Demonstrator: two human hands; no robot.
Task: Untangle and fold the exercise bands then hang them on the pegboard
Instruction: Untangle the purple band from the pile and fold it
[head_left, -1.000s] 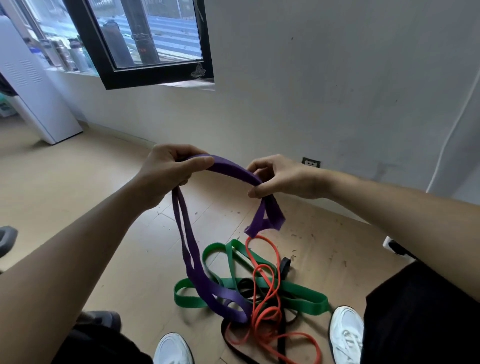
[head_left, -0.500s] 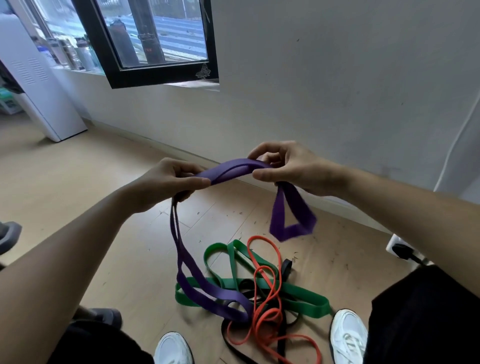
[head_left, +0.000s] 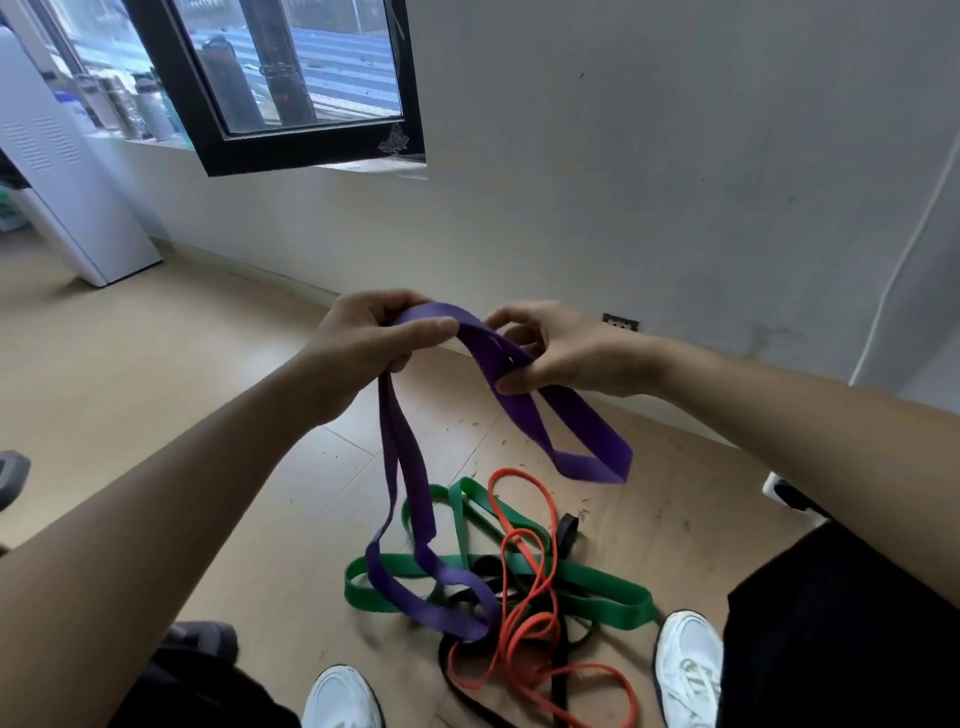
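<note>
I hold a wide purple band (head_left: 519, 410) up over the floor with both hands. My left hand (head_left: 363, 353) grips one part of it, and a long double strand hangs from there down into the pile. My right hand (head_left: 566, 353) pinches it a short way along, with a short folded loop dangling below. On the floor between my feet lie a green band (head_left: 608, 597), a thin orange band (head_left: 524, 623) and a black band (head_left: 566, 530), tangled together. The purple band's lower end rests on the green one. No pegboard is in view.
My white shoes (head_left: 688, 670) flank the pile on the wooden floor. A grey wall with a socket (head_left: 621, 322) and a black-framed window (head_left: 291, 88) lies ahead. A white appliance (head_left: 67, 171) stands at the far left. A plug and white cable (head_left: 784, 491) sit at the right.
My hands have drawn closer together along the purple band. The short loop under my right hand has grown longer and swung right, and the long strand has been lifted a little from the pile.
</note>
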